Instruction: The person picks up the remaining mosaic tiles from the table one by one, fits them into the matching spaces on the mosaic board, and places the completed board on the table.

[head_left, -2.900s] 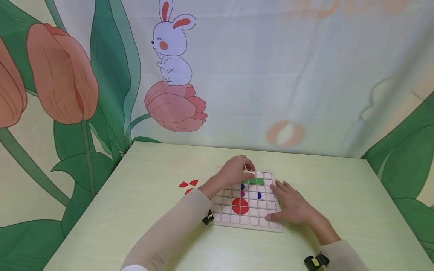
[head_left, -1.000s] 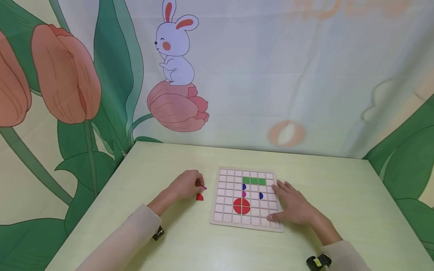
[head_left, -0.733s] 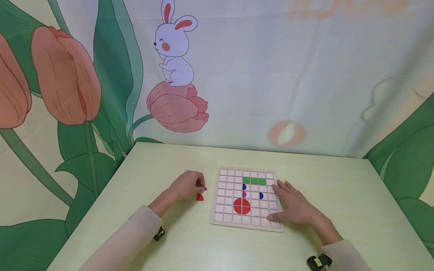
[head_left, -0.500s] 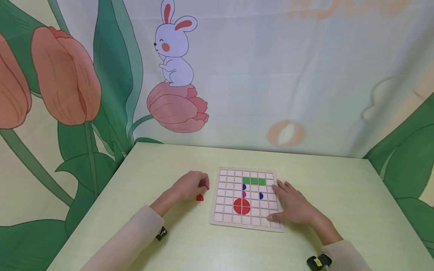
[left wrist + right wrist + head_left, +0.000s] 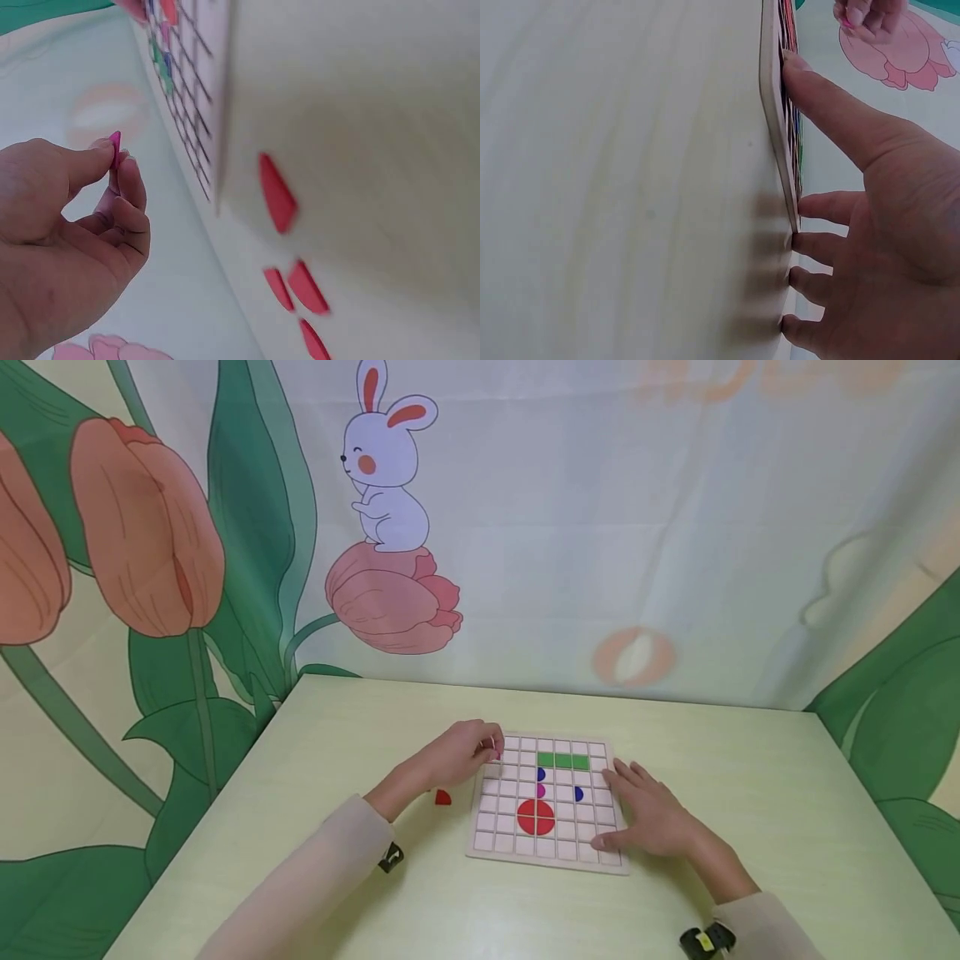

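Note:
My left hand [image 5: 459, 753] pinches a small magenta piece [image 5: 115, 148] between thumb and fingertip, above the far left corner of a square grid board [image 5: 504, 843]. The piece's full outline is mostly covered by the fingers. On the board are green squares [image 5: 563, 762] in a row, a red circle [image 5: 527, 810] of quarter pieces, a magenta half-round [image 5: 541, 791] and two blue half-rounds [image 5: 579, 794]. My right hand [image 5: 651, 810] rests along the board's right edge, fingers spread, with the thumb lying on its near right part.
Several loose red pieces [image 5: 279, 193] lie on the table left of the board; in the head view one red quarter piece [image 5: 443, 797] shows and the left arm hides others. A printed cloth [image 5: 525, 527] hangs behind the table's far edge.
My left hand came off the board to the loose pieces on the left, picked up the magenta piece, and moved right and away to the board's far left corner. The right hand stayed put.

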### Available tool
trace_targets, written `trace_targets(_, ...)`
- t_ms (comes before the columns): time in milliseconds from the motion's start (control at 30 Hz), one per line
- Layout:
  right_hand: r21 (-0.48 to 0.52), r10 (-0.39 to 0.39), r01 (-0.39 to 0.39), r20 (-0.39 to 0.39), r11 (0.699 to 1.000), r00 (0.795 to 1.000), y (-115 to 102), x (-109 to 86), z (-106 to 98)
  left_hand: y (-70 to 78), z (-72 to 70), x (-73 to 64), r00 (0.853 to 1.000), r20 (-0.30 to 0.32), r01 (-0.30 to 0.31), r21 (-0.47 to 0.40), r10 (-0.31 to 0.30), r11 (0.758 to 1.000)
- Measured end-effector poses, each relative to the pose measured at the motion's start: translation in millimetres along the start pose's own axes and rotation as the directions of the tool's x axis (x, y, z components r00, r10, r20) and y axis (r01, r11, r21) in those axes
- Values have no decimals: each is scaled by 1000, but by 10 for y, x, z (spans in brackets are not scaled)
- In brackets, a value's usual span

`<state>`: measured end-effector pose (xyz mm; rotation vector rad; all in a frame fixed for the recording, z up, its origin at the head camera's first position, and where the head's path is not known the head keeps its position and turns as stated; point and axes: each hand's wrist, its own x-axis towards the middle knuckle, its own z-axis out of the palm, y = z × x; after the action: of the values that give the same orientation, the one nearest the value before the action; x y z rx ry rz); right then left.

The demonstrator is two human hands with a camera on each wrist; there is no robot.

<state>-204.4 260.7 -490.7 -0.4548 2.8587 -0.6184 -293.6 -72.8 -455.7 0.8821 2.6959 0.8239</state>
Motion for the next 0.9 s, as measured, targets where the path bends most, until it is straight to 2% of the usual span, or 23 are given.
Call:
trace_targets(367, 11, -3, 3, 3, 1000, 1000, -3, -7, -23, 337, 106, 414, 999, 1, -37, -88, 37, 995)
trace_targets(567, 10, -2, 2, 8, 1000, 1000, -2, -2, -19, 488, 184, 559, 1000, -14, -12, -138, 10, 990)
trace_targets(733, 1, -14, 14, 4, 1000, 1000, 4, -5, -21, 531, 280, 678, 1000, -19, -12, -134, 9, 991)
trace_targets(900, 0, -23, 23, 3, 1000, 1000, 7, -19, -36, 535, 411, 789, 1000, 6, -29, -118, 30, 993)
